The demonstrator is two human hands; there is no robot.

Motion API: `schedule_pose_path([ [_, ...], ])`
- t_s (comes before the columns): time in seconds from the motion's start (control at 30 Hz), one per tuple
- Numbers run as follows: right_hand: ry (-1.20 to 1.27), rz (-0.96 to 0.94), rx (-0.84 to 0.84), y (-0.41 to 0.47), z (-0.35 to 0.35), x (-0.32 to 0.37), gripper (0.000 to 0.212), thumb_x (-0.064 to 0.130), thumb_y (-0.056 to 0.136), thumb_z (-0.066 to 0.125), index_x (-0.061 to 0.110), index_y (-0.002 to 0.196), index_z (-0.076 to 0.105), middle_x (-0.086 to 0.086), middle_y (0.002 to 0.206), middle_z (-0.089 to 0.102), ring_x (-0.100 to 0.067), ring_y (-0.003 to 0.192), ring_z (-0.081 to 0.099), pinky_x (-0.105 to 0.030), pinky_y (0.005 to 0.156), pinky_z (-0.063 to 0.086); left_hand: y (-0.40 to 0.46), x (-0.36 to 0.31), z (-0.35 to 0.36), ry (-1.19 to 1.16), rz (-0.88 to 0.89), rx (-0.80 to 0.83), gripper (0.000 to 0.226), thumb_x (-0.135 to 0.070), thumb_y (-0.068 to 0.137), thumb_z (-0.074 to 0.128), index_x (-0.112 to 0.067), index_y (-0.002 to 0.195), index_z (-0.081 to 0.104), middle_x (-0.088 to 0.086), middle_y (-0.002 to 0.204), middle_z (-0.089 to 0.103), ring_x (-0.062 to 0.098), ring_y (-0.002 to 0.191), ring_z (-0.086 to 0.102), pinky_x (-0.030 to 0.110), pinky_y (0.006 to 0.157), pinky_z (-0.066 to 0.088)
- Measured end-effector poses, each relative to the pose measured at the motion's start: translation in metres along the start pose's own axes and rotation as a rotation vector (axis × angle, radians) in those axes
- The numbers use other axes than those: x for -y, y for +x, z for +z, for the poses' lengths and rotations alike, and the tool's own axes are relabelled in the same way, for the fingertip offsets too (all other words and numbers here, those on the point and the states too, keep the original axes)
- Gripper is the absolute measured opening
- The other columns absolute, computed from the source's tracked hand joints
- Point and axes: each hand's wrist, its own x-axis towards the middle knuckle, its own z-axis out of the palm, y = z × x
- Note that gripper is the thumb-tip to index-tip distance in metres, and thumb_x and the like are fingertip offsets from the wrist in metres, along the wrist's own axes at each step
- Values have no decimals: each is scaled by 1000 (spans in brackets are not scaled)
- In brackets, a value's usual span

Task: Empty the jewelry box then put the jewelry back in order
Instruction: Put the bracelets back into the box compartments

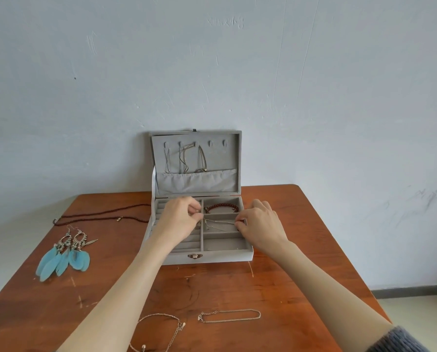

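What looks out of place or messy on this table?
Several pieces lie loose outside the jewelry box: blue feather earrings and a dark beaded necklace at left, two thin chain bracelets near the front edge. Otherwise, only scratches mark the table.

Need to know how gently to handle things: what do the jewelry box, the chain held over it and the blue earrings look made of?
Jewelry box: matte grey velvet-like fabric, small metal clasp in front. Chain, pinched between left hand and right hand: thin, shiny, silver-coloured, probably metal. Earrings: soft blue feathers under silvery, seemingly metal, hoops.
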Motion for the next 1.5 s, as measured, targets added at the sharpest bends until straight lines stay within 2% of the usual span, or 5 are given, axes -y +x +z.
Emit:
schedule_pose_path([
  [0.23,45,20,-10,-2,3,-1,25,23,92,48,20,105,69,-5,107,53,-24,106,43,-33,85,40,-3,-3,1,95,-64,110,24,-26,86,63,-5,79,73,11,78,71,22,71,66,18,61,47],
  [0.4,75,31,-23,-2,5,-2,25,22,91,47,20,103,70,-4,105,53,-24,105,44,-35,86,43,1,-5,4,192,-72,56,45,-24,88,59,-8,47,47,3,43,39,13,38,36,27,54,44],
  [0.6,86,37,-37,-3,8,-3,25,21,91,47,20,103,69,-4,105,53,-24,104,44,-34,85,42,1,-11,11,179,19,-10,29,-32,87,60,-10,73,73,5,73,71,20,74,63,28,72,45],
  [0.77,67,7,-52,-2,10,-6,25,23,92,47,20,104,69,-4,104,53,-24,103,44,-33,82,41,2,-6,13,227,53,-24,14,-26,87,61,-20,91,73,-1,96,65,21,99,55,40,88,43],
  [1.5,-275,-355,-31,-10,4,-15,38,34,96,36,20,99,71,11,116,64,-18,116,39,-34,87,26,-7,8,16,488,427,132,32,-33,97,39,-25,112,65,-11,112,62,17,101,38,31,88,29],
])
